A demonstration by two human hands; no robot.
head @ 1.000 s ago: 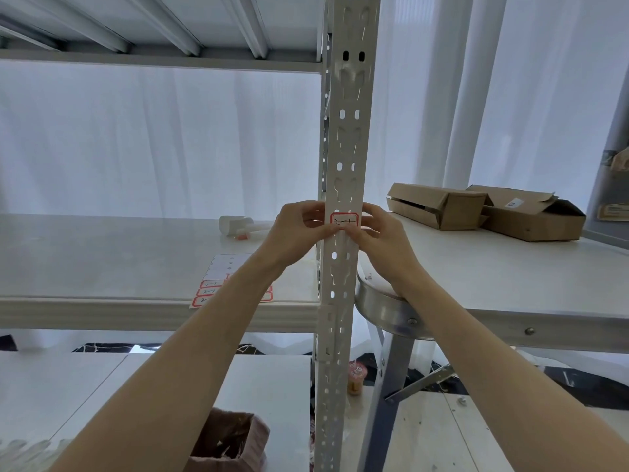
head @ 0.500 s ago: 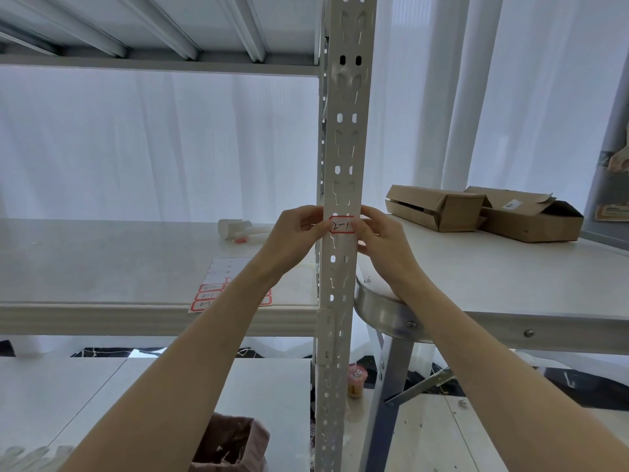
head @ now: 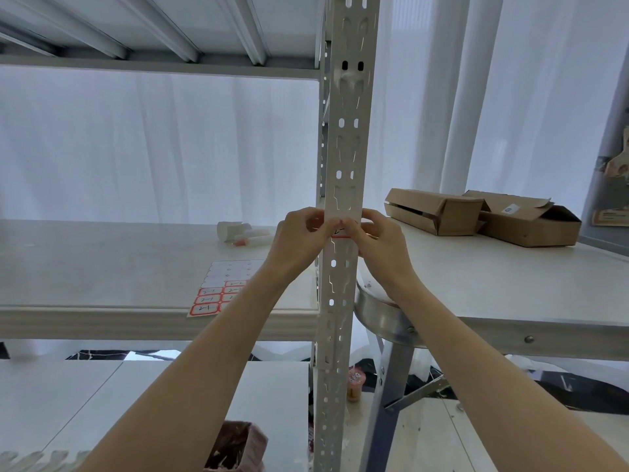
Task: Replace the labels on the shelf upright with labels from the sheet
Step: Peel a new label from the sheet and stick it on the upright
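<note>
Pinching grips: left hand [head: 299, 240] and right hand [head: 383, 245] are both squeezing the red-edged label [head: 341, 233] on the shelf upright [head: 344, 148], mid-frame. They are likely sticking it on; next it is needing a flat rub.

A: Over on the right, two cardboard boxes [head: 435, 211] lie side by side on the white table [head: 510, 284], and the right-hand one has its flaps open!

B: White curtain [head: 153, 148] hangs across the far side. Down on the floor there's a small pink-topped cup [head: 355, 388] beside the metal table leg [head: 384, 403], and a brown bag [head: 235, 447] at the near edge.
</note>
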